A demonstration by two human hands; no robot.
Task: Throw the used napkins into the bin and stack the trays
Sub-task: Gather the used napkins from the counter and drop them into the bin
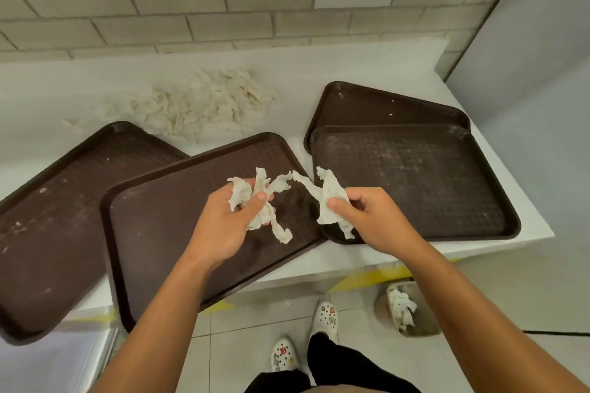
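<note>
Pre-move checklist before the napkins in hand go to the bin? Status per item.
1. Left hand grips its crumpled napkin wad: ok.
2. Right hand grips a napkin: ok, though strips dangle loose.
3. Bin in view on the floor, below right of the counter: ok.
4. Bin has room: cannot tell; napkins already inside.
5. Counter free of napkins: not ok; a napkin pile lies near the wall.
6. Trays stacked: not ok; front tray and the others only overlap.
</note>
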